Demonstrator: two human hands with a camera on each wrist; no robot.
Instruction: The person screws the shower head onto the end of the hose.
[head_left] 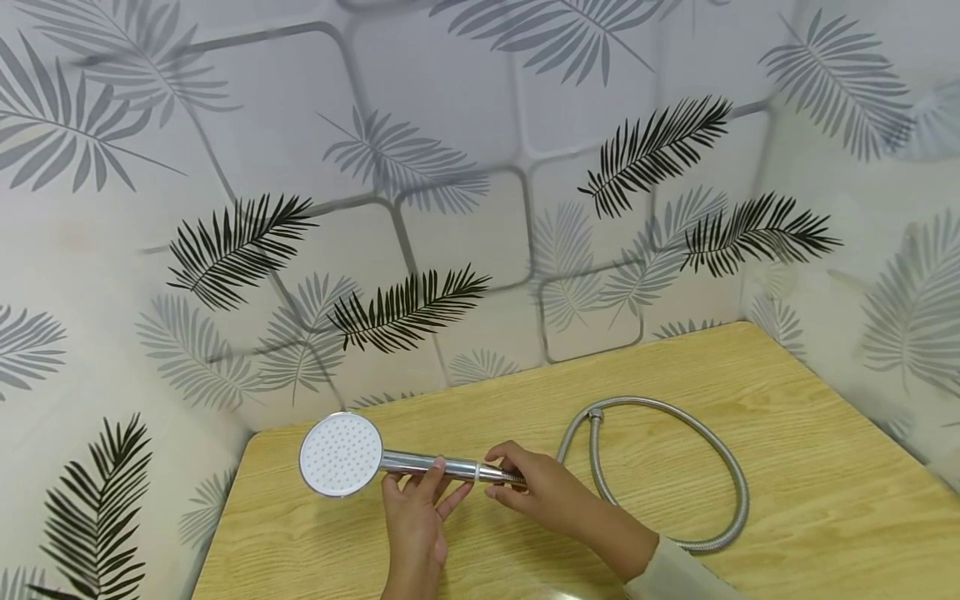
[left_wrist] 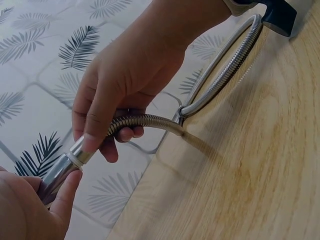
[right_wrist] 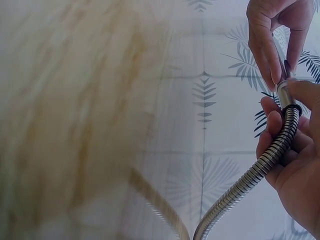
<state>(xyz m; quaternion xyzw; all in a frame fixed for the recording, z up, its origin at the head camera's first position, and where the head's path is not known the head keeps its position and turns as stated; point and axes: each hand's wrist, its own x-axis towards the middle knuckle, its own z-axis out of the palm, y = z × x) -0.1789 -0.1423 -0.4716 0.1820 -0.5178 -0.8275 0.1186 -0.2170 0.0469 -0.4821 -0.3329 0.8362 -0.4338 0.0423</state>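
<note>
A shower head (head_left: 341,454) with a round white nozzle face and a chrome handle is held just over the wooden table. My left hand (head_left: 417,515) grips the handle near its lower end. At that end, my right hand (head_left: 543,487) pinches the metal connector of a ribbed shower hose (left_wrist: 145,120) between thumb and fingers. Connector and handle meet end to end; a pale ring shows at the joint in the left wrist view. From the right hand the hose (right_wrist: 250,172) bends away, and its far part lies looped on the table to the right.
The wood-grain table (head_left: 810,467) spreads under both hands. Behind it and at its sides stand walls (head_left: 465,217) with a leaf pattern. The hose's other end has a metal nut (head_left: 596,413), lying against the loop near the table's back.
</note>
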